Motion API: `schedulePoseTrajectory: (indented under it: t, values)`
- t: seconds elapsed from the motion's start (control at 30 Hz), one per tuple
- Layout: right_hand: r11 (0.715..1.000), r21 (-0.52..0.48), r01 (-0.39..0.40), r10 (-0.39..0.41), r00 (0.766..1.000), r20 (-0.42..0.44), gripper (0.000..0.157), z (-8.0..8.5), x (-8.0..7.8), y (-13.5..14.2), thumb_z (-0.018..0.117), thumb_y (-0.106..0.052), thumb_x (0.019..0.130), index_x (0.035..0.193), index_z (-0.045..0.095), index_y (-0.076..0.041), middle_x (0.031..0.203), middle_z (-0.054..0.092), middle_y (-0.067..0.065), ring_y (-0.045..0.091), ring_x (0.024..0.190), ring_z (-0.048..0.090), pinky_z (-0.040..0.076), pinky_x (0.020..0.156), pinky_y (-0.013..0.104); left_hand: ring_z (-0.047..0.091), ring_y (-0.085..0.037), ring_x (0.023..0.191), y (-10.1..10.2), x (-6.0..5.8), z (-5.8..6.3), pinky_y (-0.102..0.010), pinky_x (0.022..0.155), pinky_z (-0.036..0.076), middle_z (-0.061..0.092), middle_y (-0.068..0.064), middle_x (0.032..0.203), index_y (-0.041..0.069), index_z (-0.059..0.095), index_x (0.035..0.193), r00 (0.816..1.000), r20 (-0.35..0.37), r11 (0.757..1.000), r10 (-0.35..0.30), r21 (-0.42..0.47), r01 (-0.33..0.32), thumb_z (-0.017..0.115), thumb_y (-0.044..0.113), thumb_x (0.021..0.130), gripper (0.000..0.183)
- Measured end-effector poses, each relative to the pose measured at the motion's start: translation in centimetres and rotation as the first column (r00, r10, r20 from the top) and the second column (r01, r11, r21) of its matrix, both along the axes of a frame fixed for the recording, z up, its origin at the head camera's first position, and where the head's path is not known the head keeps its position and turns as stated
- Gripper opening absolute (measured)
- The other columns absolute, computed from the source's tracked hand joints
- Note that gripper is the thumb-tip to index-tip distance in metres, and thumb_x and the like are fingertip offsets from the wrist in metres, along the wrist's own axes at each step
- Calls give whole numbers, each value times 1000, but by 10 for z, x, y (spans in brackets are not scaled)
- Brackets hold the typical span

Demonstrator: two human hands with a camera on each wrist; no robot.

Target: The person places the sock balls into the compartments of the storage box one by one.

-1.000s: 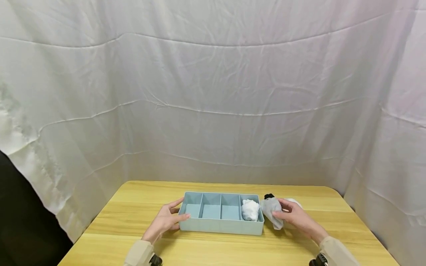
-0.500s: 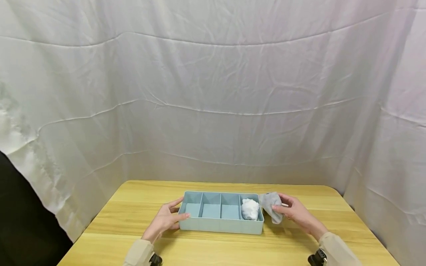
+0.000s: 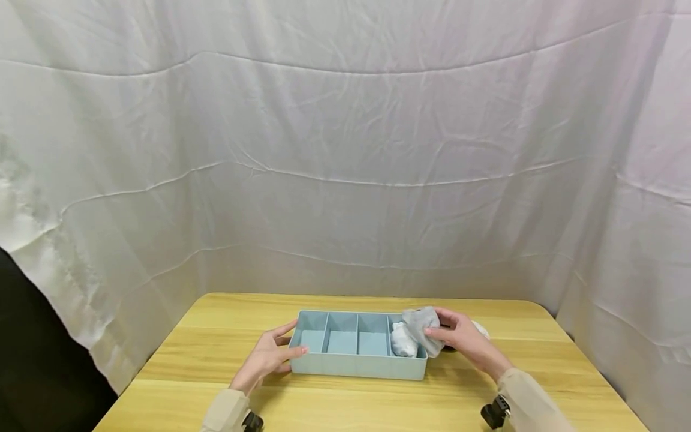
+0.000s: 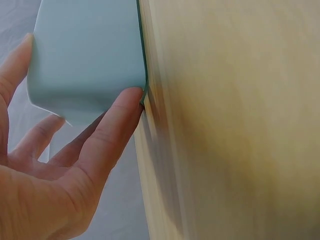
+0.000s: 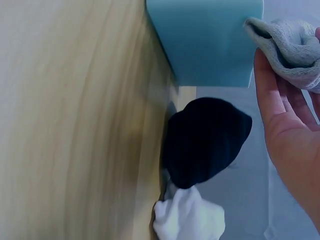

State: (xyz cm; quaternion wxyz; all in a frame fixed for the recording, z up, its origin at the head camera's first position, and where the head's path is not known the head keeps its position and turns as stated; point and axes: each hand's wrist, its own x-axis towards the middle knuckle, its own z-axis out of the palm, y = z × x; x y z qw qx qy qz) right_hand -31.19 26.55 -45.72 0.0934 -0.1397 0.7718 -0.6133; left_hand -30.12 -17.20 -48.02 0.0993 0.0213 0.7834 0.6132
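A light blue box [image 3: 356, 366] with several compartments in a row stands on the table. My left hand [image 3: 268, 358] holds its left end, thumb at the front and fingers toward the back; the left wrist view shows fingertips against the box's walls. A balled-up white sock [image 3: 403, 341] lies in the rightmost compartment. Above that compartment's right wall, my right hand [image 3: 466, 339] pinches a rolled grey sock [image 3: 423, 327] between thumb and fingers. The grey sock partly covers the white one. In the right wrist view, its soft knit folds [image 5: 295, 47] show beside the box's end.
Right of the box, a black balled sock [image 5: 205, 142] rests on the wooden table [image 5: 65, 125], with another white bundle [image 5: 187, 217] beside it. My right hand mostly hides both in the head view. A pale curtain [image 3: 345, 150] hangs behind the table.
My right hand has lifted the grey sock from the table beside the box and carried it left, over the rightmost compartment. The left hand and the box have stayed put.
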Motion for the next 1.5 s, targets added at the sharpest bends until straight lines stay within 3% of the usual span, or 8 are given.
schedulePoseTrajectory:
  t: [0.33,0.53,0.7,0.9,1.1,1.17,1.37,1.5]
  values:
    - [1000,-16,-5,5,1000,-20,64,4,-6,-18,68,-23,93,146,40,1,134,54,20,20,109,59,54,87,28,66,-22,97,0,2,1,-38,74,60,50,-33,137,16,38,152,1000,6,1000,10,-9,-10,84,26,79,87]
    - [1000,-21,17,-17,1000,-18,60,9,-8,-30,70,-22,92,142,47,-1,124,60,13,19,102,62,55,84,29,66,-22,98,-1,2,1,-38,75,59,49,-33,138,16,37,152,1000,6,1000,4,-5,-4,84,27,78,88]
    - [1000,-1,-1,1,997,-77,54,11,-9,-41,71,-24,91,138,53,-2,119,65,9,16,101,62,53,86,25,66,-22,97,-1,2,-1,-38,75,60,49,-34,137,15,37,152,1000,6,1000,4,-3,-4,83,23,80,85]
    - [999,-31,-26,23,996,-83,53,9,-12,-53,70,-21,92,138,53,-2,121,64,13,20,104,61,53,87,29,66,-22,97,-1,2,-2,-38,75,60,49,-34,137,15,37,152,1000,8,1000,7,-1,-7,84,25,79,88]
    - [999,-24,32,-33,997,-64,65,9,-11,-66,71,-26,92,150,41,-23,138,54,15,28,121,52,49,99,43,66,-23,99,-1,2,-2,-39,76,60,47,-35,139,15,37,152,1000,8,1000,7,-5,-7,83,24,80,86]
    - [999,-29,27,-28,997,-70,65,9,-12,-69,70,-27,92,150,39,-26,135,55,15,26,119,54,50,96,41,66,-23,100,-1,2,-2,-39,76,60,47,-35,139,15,37,152,1000,7,1000,8,-5,-8,83,24,80,86]
    - [996,-75,-44,38,996,-86,57,4,-16,-77,67,-22,94,146,45,-14,123,62,13,18,102,61,54,83,31,66,-22,98,-1,2,-1,-39,76,60,48,-34,138,15,37,152,1000,8,1000,11,-1,-11,84,24,79,87]
    - [998,-66,-17,12,998,-64,55,1,-16,-79,69,-24,93,143,49,-16,119,63,10,19,97,61,55,78,32,67,-23,98,0,1,1,-39,76,60,49,-34,138,15,37,152,1000,9,1000,8,3,-8,83,23,79,87]
